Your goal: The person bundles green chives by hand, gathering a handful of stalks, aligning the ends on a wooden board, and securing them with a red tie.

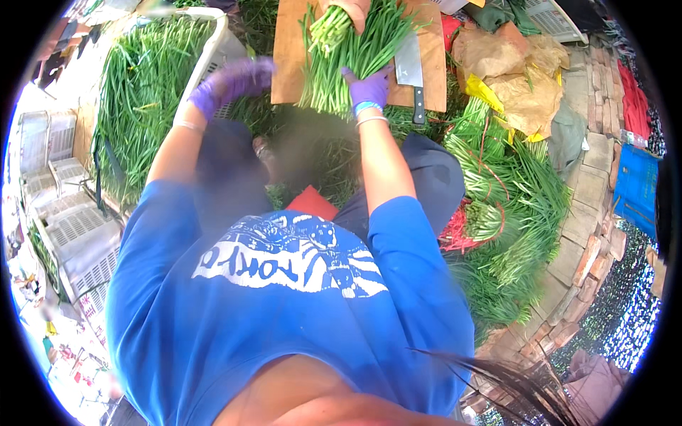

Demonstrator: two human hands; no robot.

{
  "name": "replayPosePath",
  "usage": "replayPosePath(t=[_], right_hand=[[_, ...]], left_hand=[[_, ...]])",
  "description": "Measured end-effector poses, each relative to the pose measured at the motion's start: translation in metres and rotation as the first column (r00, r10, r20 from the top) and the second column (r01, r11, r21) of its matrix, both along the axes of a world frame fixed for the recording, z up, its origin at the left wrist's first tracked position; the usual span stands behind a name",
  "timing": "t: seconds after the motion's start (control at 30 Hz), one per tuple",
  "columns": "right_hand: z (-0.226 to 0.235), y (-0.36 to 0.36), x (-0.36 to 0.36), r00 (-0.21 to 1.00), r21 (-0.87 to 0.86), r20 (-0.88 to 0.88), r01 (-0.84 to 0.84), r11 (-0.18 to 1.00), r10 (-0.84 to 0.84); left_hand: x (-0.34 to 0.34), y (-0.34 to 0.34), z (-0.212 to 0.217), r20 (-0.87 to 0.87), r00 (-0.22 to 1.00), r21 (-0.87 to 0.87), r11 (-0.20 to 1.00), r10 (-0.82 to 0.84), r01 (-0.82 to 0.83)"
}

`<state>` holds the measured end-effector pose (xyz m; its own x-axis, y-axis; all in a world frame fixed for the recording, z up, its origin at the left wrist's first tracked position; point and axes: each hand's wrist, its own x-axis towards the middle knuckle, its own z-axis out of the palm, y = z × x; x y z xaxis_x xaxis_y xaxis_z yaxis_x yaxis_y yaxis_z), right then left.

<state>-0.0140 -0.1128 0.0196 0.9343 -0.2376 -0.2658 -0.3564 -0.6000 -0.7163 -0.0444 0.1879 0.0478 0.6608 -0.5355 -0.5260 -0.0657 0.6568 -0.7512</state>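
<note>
Right hand [369, 88], purple-gloved, is lying on green stalks [341, 78] spread over the wooden board [288, 60], thumb standing apart from fingers. Left hand [231, 82], same glove, is blurring near the board's left edge; cannot tell how far it's opening. Co-worker's bare hand [353, 10] is holding a bundle [330, 32] atop the stalks. Knife [410, 64] is lying just right. White basket [222, 44] is holding long greens [149, 92]; white crates [82, 216] are standing far left, blue crate [634, 188] far right.
</note>
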Motion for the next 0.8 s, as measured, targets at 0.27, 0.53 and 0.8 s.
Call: replayPosePath(t=[0.27,0.53,0.8], right_hand=[[-0.057,-0.076,0.059,0.920,0.817,-0.257,0.044,0.575,0.294],[-0.008,-0.065,0.045,0.858,0.684,-0.508,0.346,0.642,0.079],[0.003,-0.030,0.024,0.934,0.676,-0.333,0.139,0.723,0.132]], left_hand=[[-0.039,-0.039,0.086,-0.301,0.351,0.844,-0.419,-0.887,-0.335],[0.012,-0.131,-0.025,-0.509,0.430,0.817,-0.575,-0.746,-0.029],[0.036,-0.196,-0.038,-0.366,0.497,0.820,-0.525,-0.787,-0.227]])
